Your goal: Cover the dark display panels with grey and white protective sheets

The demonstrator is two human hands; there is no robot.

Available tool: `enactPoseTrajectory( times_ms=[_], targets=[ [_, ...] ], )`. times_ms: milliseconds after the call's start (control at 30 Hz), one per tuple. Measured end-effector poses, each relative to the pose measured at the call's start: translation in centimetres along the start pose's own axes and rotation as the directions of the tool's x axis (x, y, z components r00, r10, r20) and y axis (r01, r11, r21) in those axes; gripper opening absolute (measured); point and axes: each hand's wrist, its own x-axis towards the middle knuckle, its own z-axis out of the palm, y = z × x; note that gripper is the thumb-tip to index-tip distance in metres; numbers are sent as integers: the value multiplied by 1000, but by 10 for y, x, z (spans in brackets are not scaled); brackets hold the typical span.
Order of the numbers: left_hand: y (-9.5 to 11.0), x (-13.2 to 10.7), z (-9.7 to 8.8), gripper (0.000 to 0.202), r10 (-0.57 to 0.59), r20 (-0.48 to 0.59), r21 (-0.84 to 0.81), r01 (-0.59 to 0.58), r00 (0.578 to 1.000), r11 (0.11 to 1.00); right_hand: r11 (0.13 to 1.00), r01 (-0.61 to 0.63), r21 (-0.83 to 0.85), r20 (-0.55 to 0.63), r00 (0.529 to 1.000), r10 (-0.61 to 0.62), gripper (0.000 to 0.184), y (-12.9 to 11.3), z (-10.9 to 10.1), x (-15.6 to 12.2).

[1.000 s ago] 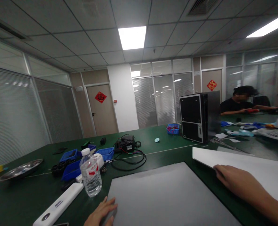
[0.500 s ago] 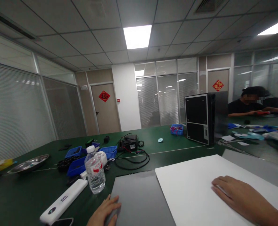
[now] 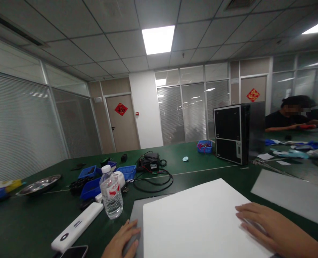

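Note:
A large white sheet (image 3: 191,218) lies over a grey sheet (image 3: 137,211) in front of me, leaving a strip of grey along the left and far edges. My left hand (image 3: 122,238) rests open on the left edge of the grey sheet, just beside the white one. Fingers outstretched, my right hand (image 3: 266,224) lies on the right part of the white sheet. Another light grey sheet (image 3: 293,197) is on the table to the right.
Left of the sheets are a water bottle (image 3: 112,195), a long white device (image 3: 78,227) and a phone (image 3: 75,252). Blue bins (image 3: 91,188) and a cabled black box (image 3: 149,163) sit beyond. A computer tower (image 3: 230,134) stands far right; a person (image 3: 290,118) sits behind.
The white sheet has slid left under my right hand and now covers most of the grey sheet. My left hand has stayed at the grey sheet's left edge.

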Motion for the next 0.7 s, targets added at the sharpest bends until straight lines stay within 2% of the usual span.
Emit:
enactPoseTrajectory(
  times_ms=[167, 267, 400, 467, 567, 633, 700],
  targets=[
    [-2, -1, 4, 31, -20, -31, -8, 20, 999, 1000, 985, 169, 39, 61, 983, -171, 39, -33, -13, 1],
    [1, 0, 1, 32, -42, -17, -48, 41, 999, 998, 969, 221, 107, 87, 969, -230, 38, -48, -21, 0],
    [8, 2, -6, 34, -136, -1, -140, 135, 991, 981, 955, 255, 154, 46, 963, -265, 36, -44, -21, -2],
    [12, 3, -7, 34, -172, 6, -149, 171, 985, 974, 970, 224, 90, 10, 974, -226, 38, -26, -15, 0],
    [14, 4, -5, 34, -178, 19, -130, 179, 984, 975, 994, 27, -103, -97, 995, -37, 44, 29, -5, 2],
    [12, 5, -2, 34, -175, 25, -118, 177, 984, 977, 965, -138, -221, -185, 978, 98, 50, 79, 0, -2],
    [10, 5, 1, 34, -159, 31, -103, 162, 987, 981, 896, -339, -285, -297, 920, 254, 62, 129, 5, -13]
  ],
)
